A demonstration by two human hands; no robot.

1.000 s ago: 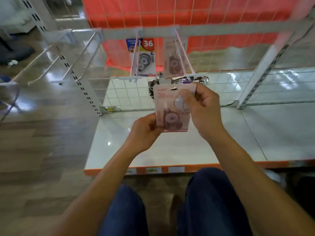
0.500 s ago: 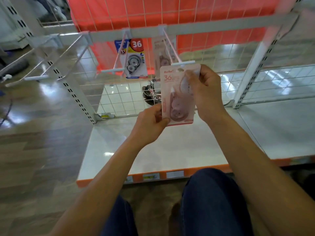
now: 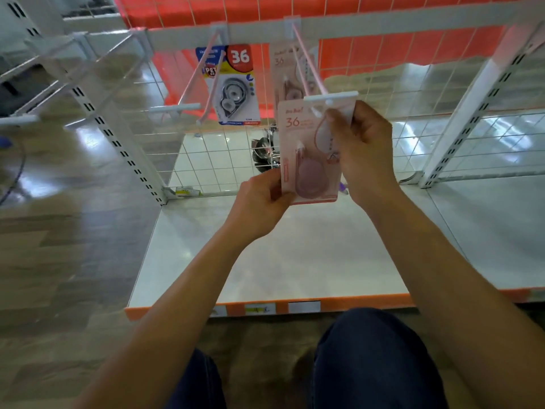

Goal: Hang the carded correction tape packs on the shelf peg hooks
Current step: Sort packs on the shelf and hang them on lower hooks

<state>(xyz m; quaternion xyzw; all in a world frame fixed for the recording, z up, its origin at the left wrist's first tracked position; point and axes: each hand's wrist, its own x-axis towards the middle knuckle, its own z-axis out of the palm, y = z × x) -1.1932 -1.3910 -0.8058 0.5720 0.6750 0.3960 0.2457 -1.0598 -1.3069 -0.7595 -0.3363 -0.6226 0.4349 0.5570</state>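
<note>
- Done so far: two packs already hang. A blue pack (image 3: 236,87) is on the left peg hook (image 3: 203,72) at eleven o'clock, and a hung pink pack (image 3: 287,75) sits far back on the right peg hook (image 3: 309,66) at twelve o'clock.
- In hand: a third, the pink pack (image 3: 312,149), stands upright at the front tip of the right peg hook. Its top edge is just under the hook's white price-tag bar (image 3: 330,98).
- The right hand (image 3: 365,154) pinches the card's upper right corner, with the thumb on the face beside the hang hole. The left hand (image 3: 259,205) pinches the lower left corner, at seven o'clock of the card.
- The hole seems to be meeting the wire tip, but thumb and blur hide whether it is threaded.
- Left to do, I judge: seat the hole, slide the card back towards the hung pink pack, and let go. No other loose pack is in view.
- Around: spare hooks (image 3: 38,107) jut out at nine o'clock, and the white shelf base (image 3: 295,261) lies at six o'clock. Dark objects (image 3: 264,149) sit behind the wire grid (image 3: 224,160).
- In the way: the price-tag bar overhangs the wire tip, so the card likely has to come in beneath it.
</note>
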